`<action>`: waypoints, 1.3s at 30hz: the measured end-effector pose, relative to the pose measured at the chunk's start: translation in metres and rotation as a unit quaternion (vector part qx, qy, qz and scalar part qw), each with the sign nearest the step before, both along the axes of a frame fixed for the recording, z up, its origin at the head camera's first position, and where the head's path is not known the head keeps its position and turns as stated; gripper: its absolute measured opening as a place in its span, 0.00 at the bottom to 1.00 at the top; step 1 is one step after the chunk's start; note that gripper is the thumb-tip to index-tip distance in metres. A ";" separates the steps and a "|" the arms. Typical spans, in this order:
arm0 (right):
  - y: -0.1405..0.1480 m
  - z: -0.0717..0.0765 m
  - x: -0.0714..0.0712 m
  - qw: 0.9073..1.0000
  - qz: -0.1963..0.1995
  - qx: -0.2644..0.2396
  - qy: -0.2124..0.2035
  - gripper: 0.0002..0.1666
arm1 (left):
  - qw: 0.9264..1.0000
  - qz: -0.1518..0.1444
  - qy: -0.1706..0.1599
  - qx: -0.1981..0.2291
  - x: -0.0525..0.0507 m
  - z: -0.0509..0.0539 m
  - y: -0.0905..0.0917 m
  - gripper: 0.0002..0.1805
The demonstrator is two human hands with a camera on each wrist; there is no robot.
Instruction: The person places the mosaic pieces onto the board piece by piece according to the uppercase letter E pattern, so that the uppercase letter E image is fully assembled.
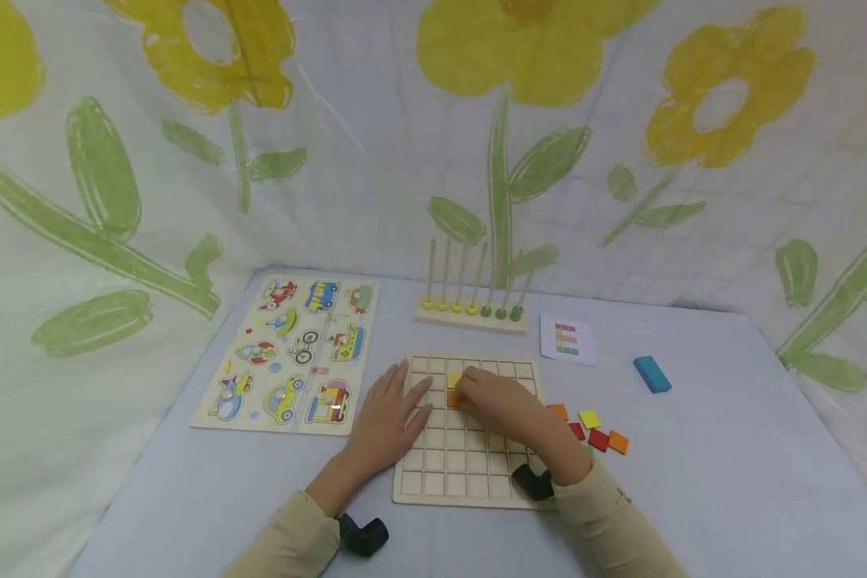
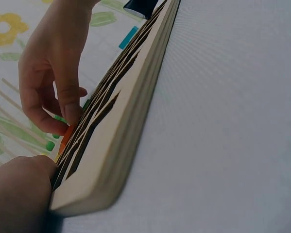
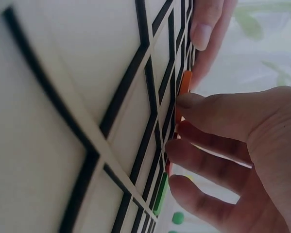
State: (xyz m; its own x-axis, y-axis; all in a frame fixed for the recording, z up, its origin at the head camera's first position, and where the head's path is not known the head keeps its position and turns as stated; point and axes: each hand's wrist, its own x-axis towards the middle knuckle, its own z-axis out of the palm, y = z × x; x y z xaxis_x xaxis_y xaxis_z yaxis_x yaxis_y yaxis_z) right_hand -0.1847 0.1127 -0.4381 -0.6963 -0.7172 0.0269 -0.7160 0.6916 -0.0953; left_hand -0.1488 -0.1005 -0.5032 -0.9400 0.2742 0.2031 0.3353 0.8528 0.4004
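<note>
A pale wooden grid board (image 1: 435, 461) lies flat on the table. My left hand (image 1: 386, 421) rests on its left edge with fingers spread and fairly straight. Over the board's upper middle, my right hand (image 1: 502, 405) pinches an orange square tile (image 3: 184, 90) between thumb and fingers, at the grid's surface. A yellow tile (image 1: 453, 379) sits in a cell just above the orange one. Beyond my right fingers, the right wrist view shows a green tile (image 3: 161, 194) and a sliver of red; the fingers hide part of this area.
Loose red, orange, yellow and green tiles (image 1: 600, 439) lie right of the board. Behind stands a peg rack (image 1: 470, 321) with beads. A pattern card (image 1: 567, 340) and a blue block (image 1: 653, 374) are at the right, a picture puzzle (image 1: 260, 417) at the left.
</note>
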 end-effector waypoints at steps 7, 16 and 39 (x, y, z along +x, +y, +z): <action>-0.002 0.001 0.000 1.000 -0.015 0.006 -0.010 0.08 | 1.000 0.001 0.005 -0.002 -0.001 -0.002 0.000 0.27; 0.007 0.005 -0.002 1.000 -0.001 -0.022 -0.009 0.06 | 1.000 0.004 0.005 0.000 0.001 0.000 0.000 0.27; 0.167 0.022 0.032 0.953 -0.249 -0.005 -0.174 0.19 | 1.000 0.002 0.008 0.007 -0.001 0.000 0.000 0.26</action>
State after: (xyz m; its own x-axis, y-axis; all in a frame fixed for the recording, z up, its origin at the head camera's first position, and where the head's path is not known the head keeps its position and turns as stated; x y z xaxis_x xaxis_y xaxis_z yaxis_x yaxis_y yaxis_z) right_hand -0.1527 0.2798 -0.4160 -0.9181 -0.2964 -0.2631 -0.2228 0.9350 -0.2759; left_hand -0.1493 -0.1001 -0.5030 -0.9374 0.2682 0.2223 0.3391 0.8486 0.4060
